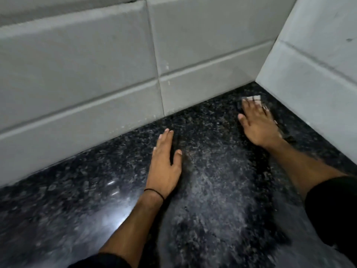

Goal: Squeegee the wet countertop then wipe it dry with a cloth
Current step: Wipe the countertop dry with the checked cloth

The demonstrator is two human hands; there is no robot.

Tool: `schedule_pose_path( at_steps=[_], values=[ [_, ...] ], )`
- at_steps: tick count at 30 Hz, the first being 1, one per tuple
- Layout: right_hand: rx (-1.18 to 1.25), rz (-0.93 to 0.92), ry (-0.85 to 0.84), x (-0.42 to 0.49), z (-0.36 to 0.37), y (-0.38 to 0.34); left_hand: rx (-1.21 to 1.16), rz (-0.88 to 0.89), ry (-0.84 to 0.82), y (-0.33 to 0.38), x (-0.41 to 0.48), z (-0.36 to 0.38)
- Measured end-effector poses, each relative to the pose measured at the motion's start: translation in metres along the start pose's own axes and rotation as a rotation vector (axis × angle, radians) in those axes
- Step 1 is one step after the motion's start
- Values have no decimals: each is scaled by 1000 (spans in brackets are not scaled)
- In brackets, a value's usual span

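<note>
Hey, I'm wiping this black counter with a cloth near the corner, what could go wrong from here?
1. The cloth sits mostly under the flat right hand, short of the wall corner; water in that seam may get missed.
2. The left hand rests flat on the glossy countertop; if that patch is wet, it could slip or leave prints.
3. The hazy patch between the arms may dry as streaks.

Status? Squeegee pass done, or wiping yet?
Squeegee stage looks over: no squeegee in view. In hand: right hand presses a pale cloth flat on the black speckled granite countertop near the grey tiled corner; left hand rests flat, empty. Left: the hazy streaked middle probably needs wiping.
</note>
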State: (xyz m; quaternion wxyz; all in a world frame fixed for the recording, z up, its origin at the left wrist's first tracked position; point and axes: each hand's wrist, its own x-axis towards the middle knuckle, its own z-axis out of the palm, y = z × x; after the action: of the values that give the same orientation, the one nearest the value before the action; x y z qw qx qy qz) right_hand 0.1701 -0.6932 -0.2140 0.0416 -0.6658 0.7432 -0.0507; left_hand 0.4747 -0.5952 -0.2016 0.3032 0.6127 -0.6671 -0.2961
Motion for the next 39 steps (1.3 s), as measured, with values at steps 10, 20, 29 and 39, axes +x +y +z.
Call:
schedule_pose_path(
  at_steps=[10, 20, 29, 39],
  values=[
    [120, -491, -131, -131, 29, -269, 517, -418, 183, -91, -67, -90],
    [32, -175, -56, -51, 9, -126, 521, -372, 185, -94, -68, -90],
    [73, -321, -96, -114, 34, -280, 431, -312, 224, -101, -66, -95],
    [15, -587, -155, -218, 2, -113, 274, -273, 268, -110, -71, -103]
  ],
)
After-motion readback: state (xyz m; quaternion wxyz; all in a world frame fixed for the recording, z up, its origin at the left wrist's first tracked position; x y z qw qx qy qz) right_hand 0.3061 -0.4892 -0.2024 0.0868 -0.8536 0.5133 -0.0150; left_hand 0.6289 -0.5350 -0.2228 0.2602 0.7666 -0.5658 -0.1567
